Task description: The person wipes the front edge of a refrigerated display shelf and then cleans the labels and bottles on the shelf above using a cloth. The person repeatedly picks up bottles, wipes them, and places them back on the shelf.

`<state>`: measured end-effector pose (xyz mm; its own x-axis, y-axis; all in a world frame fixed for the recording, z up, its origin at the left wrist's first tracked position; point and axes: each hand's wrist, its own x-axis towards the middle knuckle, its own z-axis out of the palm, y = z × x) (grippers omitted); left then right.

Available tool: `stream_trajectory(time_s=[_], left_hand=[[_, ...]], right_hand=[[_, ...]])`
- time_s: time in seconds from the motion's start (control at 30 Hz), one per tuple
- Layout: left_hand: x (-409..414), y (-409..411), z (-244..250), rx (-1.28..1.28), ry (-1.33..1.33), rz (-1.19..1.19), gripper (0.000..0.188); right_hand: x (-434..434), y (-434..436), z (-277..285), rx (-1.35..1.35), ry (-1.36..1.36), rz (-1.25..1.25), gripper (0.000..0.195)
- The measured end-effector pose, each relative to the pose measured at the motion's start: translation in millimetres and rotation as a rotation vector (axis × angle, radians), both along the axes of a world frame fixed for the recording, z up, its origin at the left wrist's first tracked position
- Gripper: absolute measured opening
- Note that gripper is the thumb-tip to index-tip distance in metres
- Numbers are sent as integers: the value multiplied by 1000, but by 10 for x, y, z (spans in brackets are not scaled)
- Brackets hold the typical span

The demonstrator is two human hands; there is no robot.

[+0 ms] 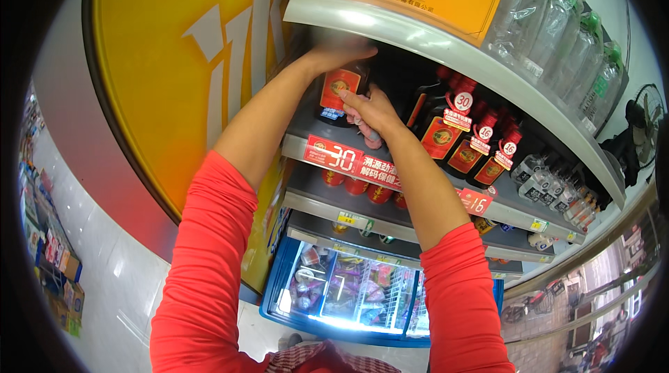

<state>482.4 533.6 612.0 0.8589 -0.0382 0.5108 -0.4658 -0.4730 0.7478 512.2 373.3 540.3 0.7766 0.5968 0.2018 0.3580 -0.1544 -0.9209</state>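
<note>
A dark glass bottle [334,118] with a red-and-gold label stands at the left end of a grey shelf [302,130]. My left hand [342,53] is wrapped over its neck and top, blurred by motion. Its fingertips are hidden in the shadow under the shelf above. In my right hand [372,107] is a crumpled pink cloth [368,132], bunched against the lower right side of the bottle. The right thumb lies across the label's edge. Further right stand several similar dark bottles [440,135] with red caps and round price tags.
Overhead, a shelf edge [366,16] carries an orange gift box [407,2] and clear plastic jars [538,23]. A yellow panel [157,75] borders the left. Red cans [356,186] line the shelf below. Beneath stands a blue-framed, glass-topped freezer [345,335]. Small clear bottles [549,190] sit right.
</note>
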Motion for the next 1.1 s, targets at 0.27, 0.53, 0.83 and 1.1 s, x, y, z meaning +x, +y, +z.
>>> stream_trajectory(time_s=[0.27, 0.53, 0.83, 1.1], left_hand=[[-42, 85, -442, -663, -53, 71, 77], [138, 230, -743, -979, 268, -195, 75], [205, 270, -776, -943, 295, -245, 72], [173, 458, -798, -870, 240, 126, 84]], right_hand=[[-86, 105, -54, -61, -31, -74, 51], [-27, 114, -94, -90, -94, 13, 41], [-162, 111, -42, -103, -108, 73, 53], [-247, -2, -83, -201, -480, -448, 64]])
